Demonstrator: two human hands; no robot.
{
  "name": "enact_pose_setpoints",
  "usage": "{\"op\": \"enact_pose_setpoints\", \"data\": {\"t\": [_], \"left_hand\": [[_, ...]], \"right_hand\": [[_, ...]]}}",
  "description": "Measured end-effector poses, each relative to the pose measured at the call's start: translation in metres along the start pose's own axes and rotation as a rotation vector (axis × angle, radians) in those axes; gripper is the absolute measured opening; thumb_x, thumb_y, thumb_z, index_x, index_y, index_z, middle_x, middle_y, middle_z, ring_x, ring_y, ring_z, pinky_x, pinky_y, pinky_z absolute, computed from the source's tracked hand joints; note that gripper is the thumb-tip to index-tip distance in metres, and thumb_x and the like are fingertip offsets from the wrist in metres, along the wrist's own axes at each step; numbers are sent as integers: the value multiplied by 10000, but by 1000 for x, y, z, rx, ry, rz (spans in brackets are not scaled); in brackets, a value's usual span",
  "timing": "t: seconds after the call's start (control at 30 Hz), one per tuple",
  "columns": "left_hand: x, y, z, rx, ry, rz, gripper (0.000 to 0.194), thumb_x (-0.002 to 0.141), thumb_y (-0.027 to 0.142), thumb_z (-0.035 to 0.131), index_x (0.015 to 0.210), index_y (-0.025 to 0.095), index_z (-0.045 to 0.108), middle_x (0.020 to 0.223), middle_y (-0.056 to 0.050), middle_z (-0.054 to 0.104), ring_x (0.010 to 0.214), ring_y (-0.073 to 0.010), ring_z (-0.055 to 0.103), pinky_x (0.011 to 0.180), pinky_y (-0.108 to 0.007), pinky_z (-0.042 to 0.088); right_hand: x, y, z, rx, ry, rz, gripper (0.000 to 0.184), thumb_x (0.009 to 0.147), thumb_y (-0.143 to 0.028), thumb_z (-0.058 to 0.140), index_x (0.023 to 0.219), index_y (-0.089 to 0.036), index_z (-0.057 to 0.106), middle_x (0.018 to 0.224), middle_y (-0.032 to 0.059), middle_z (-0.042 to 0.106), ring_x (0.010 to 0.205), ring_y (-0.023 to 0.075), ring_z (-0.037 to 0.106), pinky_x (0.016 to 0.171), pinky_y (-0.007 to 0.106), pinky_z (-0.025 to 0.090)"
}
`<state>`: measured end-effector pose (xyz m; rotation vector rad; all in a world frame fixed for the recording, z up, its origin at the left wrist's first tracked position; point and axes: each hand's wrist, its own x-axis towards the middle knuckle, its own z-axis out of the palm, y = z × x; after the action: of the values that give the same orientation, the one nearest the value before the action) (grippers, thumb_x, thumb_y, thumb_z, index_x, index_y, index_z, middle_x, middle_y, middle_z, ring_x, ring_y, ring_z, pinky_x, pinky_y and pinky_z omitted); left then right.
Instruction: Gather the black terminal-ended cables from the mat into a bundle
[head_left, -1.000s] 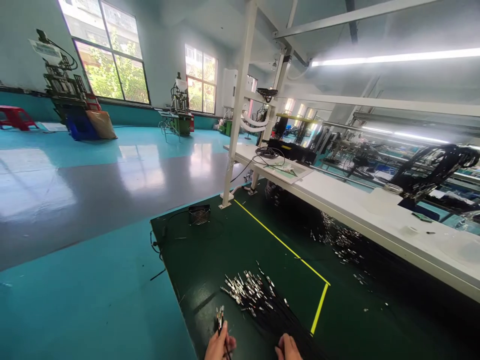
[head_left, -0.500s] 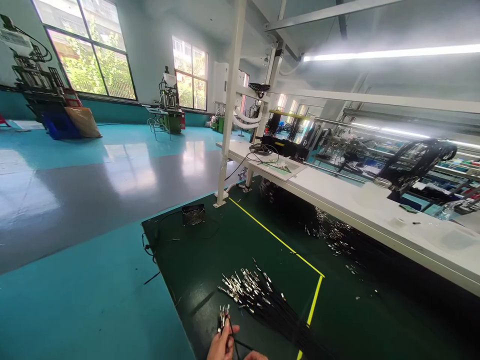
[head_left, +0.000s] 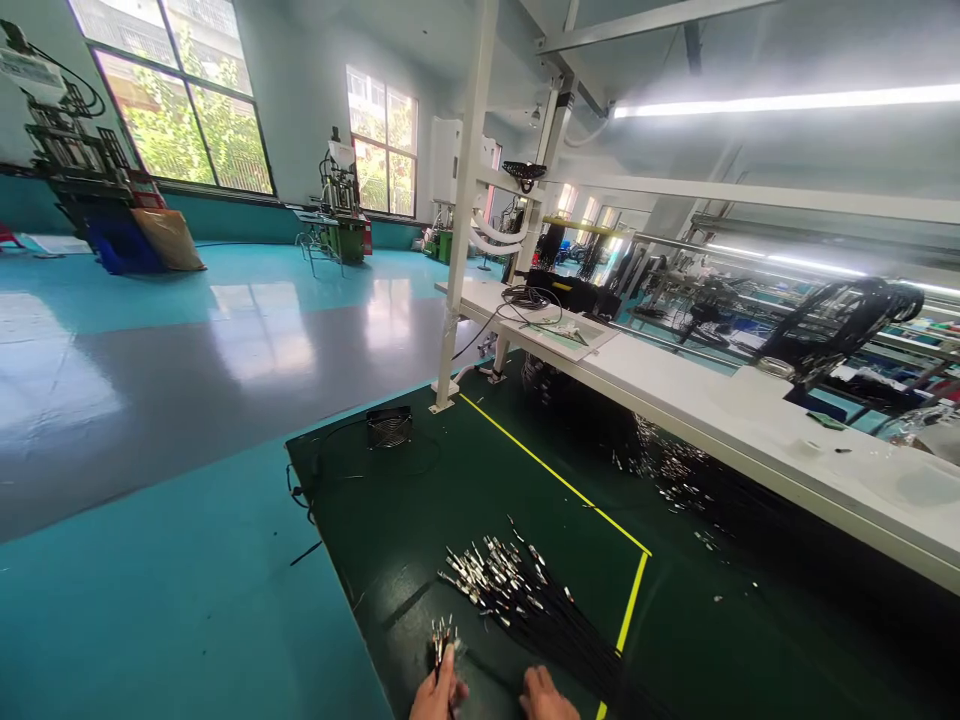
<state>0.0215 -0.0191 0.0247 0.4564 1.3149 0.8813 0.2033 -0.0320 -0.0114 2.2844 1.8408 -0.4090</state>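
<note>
Our left hand is closed around a small bunch of cables, metal tips up, at the near edge of the green table. Our right hand rests beside the main cable pile, grip unclear. Judging by the pile, we have gathered few; most remain.

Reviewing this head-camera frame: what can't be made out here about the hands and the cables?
- Left hand: cut off by the bottom edge; it holds a small bunch of cables, count too small to tell.
- Right hand: mostly out of frame; whether it grips or only touches the cable pile is unclear.
- Connector type: too small.
- Items on the white bench: distant, blurred.
</note>
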Motion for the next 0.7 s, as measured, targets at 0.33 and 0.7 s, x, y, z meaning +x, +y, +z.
{"op": "enact_pose_setpoints", "data": {"t": [0.33, 0.7], "left_hand": [[6, -7, -4, -136, -35, -154, 664, 291, 840, 435, 457, 233, 225, 352, 97, 218, 270, -62, 251, 279, -192, 150], [0, 8, 7, -129, -102, -75, 668, 329, 825, 449, 562, 199, 432, 375, 102, 247, 307, -47, 250, 316, -188, 167]], "right_hand": [[32, 49, -65, 101, 248, -141, 256, 819, -167, 232, 858, -193, 484, 873, 67, 601, 811, 185, 612, 653, 285, 438], [14, 38, -43, 346, 338, -80, 238, 795, -238, 300, 784, -196, 534, 849, 81, 602, 718, 167, 606, 651, 271, 422]]}}
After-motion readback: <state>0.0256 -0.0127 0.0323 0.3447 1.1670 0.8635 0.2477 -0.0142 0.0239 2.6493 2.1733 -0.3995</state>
